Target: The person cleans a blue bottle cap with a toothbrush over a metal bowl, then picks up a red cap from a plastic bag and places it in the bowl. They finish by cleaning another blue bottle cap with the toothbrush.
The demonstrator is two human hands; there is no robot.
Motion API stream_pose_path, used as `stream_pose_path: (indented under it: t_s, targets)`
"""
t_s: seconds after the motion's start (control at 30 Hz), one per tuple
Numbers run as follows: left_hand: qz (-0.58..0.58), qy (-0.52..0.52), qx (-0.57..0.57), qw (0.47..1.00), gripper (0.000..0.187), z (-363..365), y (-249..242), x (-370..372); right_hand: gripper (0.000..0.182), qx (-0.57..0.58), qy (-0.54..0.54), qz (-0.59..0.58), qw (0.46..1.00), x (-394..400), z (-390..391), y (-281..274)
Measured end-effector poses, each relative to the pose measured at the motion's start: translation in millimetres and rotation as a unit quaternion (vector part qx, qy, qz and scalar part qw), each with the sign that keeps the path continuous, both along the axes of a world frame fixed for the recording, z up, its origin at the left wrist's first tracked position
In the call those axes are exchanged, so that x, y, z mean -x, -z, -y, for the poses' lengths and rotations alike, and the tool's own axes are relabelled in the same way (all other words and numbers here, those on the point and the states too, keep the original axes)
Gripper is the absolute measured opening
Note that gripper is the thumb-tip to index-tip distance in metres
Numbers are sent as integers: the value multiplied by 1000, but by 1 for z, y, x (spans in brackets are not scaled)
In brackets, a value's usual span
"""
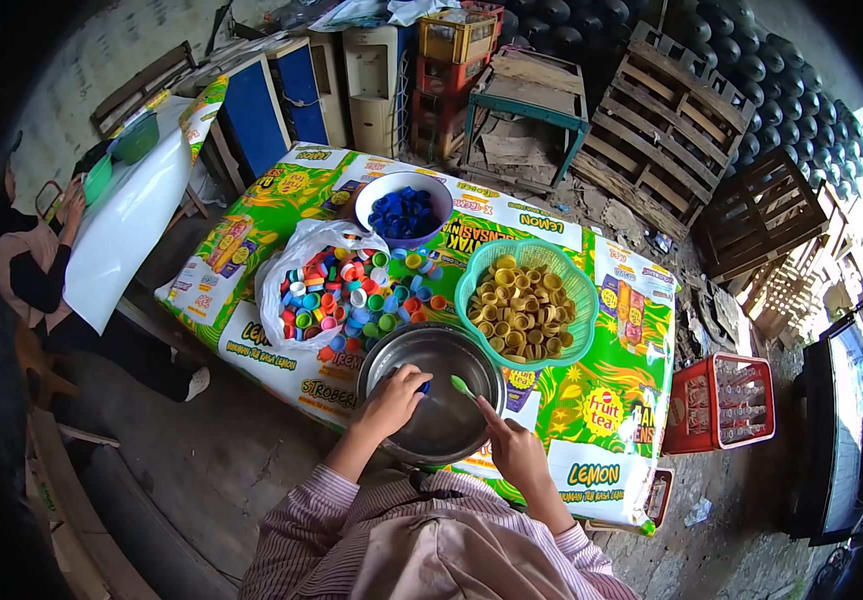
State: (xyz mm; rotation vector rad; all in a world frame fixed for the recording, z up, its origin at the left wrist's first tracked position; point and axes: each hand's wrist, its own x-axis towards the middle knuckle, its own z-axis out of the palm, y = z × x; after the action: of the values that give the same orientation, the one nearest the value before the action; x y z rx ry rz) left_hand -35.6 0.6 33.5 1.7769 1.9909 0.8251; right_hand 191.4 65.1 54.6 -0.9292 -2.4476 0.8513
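Note:
A steel basin (378, 352) holding some liquid stands at the table's near edge. Over its left side, my left hand (389, 402) is closed on a blue bottle cap (424, 386). My right hand (516, 447), at the basin's right rim, grips a thin light-green brush (461, 386), possibly a toothbrush, whose head points into the basin. Beyond the basin, mixed coloured caps (351, 290) spill from a white plastic bag (273, 290). A white bowl (363, 205) contains dark blue caps (403, 212), and a turquoise basket (583, 330) contains yellowish caps (521, 305).
A printed green-and-white cover (611, 350) lies over the table. To the left, another person (46, 250) handles a green bowl (98, 180) at a white-topped table (136, 235). A red crate of bottles (689, 408) stands right; wooden pallets (651, 130) lean at the back.

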Motion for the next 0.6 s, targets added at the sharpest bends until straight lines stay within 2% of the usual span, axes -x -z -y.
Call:
stream_pose_path:
  t_s: [0.03, 0.1, 0.13, 0.17, 0.2, 0.23, 0.27, 0.3, 0.33, 0.37, 0.4, 0.53, 0.6]
  targets:
    - [-2, 1, -2, 1000, 35, -3, -7, 0, 53, -3, 0, 38, 999, 0, -2, -5]
    - [56, -16, -164, 985, 33, -2, -24, -7, 52, -3, 8, 25, 1000, -2, -1, -9]
    - [40, -10, -187, 982, 33, -3, -29, -7, 52, -9, 11, -13, 1000, -2, 0, -5]
    - [40, -10, -187, 982, 33, -2, -21, -5, 51, -18, 15, -52, 998, -1, -2, 0]
    - [51, -34, -130, 990, 32, -2, -6, -1, 51, -24, 4, 8, 1000, 1, -4, 6]
    - [61, -59, -74, 994, 31, -2, 4, 0, 51, -25, 3, 11, 1000, -1, -4, 6]
    - [129, -71, -88, 985, 30, -4, 5, 0, 51, -25, 1, -7, 1000, 0, -4, 3]
    - [128, -71, -88, 985, 30, -5, -1, 2, 51, -21, 1, -24, 999, 2, -1, -2]
    - [364, -53, -63, 928, 30, -4, -7, 2, 51, -13, 9, -26, 1000, 2, 1, -14]
    - [580, -34, -34, 813, 31, -2, -12, 2, 51, -9, 8, -23, 1000, 3, 3, -17]
    - [653, 10, -34, 757, 35, -1, -16, 3, 52, -27, 8, -48, 998, 5, 4, -18]
    - [683, 32, -70, 727, 35, -3, -27, -4, 53, -52, 6, -84, 995, 12, 10, -33]
    - [671, 17, -75, 738, 34, -4, -28, -6, 53, -48, 8, -83, 995, 16, 13, -41]
